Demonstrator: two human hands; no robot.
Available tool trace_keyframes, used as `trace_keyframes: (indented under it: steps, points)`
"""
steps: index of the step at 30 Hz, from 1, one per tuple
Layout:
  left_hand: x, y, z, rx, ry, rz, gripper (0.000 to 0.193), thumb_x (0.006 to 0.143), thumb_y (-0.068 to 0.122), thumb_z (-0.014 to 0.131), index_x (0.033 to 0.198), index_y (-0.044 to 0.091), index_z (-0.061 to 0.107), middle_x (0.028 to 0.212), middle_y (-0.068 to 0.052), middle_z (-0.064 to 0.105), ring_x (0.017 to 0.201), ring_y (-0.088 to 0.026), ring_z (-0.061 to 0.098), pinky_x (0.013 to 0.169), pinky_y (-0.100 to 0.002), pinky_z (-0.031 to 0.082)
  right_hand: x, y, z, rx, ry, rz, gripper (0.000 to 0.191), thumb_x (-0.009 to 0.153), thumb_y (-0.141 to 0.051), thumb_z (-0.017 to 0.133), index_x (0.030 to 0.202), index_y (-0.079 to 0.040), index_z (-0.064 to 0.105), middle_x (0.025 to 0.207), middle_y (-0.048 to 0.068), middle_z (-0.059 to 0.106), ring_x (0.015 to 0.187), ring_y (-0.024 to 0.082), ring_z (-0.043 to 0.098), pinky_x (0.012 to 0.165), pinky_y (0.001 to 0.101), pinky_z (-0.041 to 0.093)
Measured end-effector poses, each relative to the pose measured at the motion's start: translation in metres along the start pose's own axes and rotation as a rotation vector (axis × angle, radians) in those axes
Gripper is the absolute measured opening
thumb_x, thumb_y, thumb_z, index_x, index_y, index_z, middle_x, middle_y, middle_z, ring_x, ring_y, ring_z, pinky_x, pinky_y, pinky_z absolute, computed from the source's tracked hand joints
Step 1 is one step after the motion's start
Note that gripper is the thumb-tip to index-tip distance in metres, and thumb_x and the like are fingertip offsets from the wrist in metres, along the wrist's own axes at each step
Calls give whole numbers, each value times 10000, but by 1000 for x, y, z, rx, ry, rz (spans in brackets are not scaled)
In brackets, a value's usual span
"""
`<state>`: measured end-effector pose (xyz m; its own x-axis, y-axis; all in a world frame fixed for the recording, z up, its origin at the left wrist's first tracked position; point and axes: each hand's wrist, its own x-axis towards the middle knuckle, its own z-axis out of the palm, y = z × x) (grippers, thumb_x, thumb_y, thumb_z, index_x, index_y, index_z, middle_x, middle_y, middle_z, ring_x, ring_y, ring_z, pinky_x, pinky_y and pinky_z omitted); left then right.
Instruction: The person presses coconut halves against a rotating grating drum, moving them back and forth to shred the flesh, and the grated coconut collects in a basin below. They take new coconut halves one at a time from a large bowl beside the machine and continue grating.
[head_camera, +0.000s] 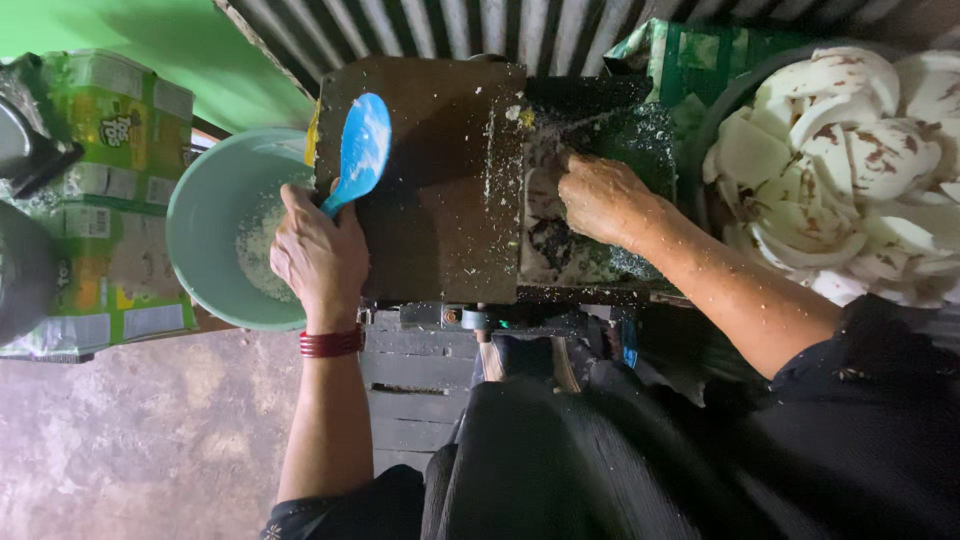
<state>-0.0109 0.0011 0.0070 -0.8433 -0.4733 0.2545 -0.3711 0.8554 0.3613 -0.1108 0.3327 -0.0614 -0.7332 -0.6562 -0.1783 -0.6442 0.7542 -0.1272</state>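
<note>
Coconut piece (545, 195) sits in the grater machine's (440, 190) feed slot, right hand (600, 200) clenched on it, pressing it down; grip detail is blurry, probably fingertips only. Left hand (318, 255) grasps a blue spoon (362, 150) by the handle, blade up, beside the green bowl (200, 230) catching white shreds at the outlet. Peeled coconut halves (850, 160) are stacked within right-hand reach.

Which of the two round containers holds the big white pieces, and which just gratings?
The dark basin by the right hand holds the big white pieces. The pale green bowl by the left hand holds only fine gratings.
</note>
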Motion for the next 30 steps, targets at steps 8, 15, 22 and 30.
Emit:
trace_keyframes:
  steps: [8,15,22,30]
  points:
    - [-1,-1,2,9,11,14,395,1025,395,666,1049,18,552,866,-255,713,827,-489,680,722,-569,478,-4,-10,0,26,58,32,139,777,-102,650,733,0,733,929,242,682,923,409,694,845,492,575]
    - [0,-3,0,22,25,59,383,980,363,682,1056,11,550,886,-260,713,837,-483,688,720,-565,491,-7,-17,1,95,127,101,116,753,-61,663,793,30,722,1013,258,676,913,440,694,841,511,576]
    - [-1,2,-1,4,31,23,378,1027,388,675,1034,30,554,875,-250,715,836,-485,684,727,-574,483,-20,-22,2,233,83,121,117,748,-32,706,785,65,652,1013,266,633,871,461,683,773,525,574]
    - [-2,1,0,-28,30,14,382,1024,390,666,1053,27,551,854,-249,716,815,-484,687,712,-569,487,-16,-27,5,197,39,97,90,738,-17,676,778,62,695,1057,287,628,875,471,679,779,540,567]
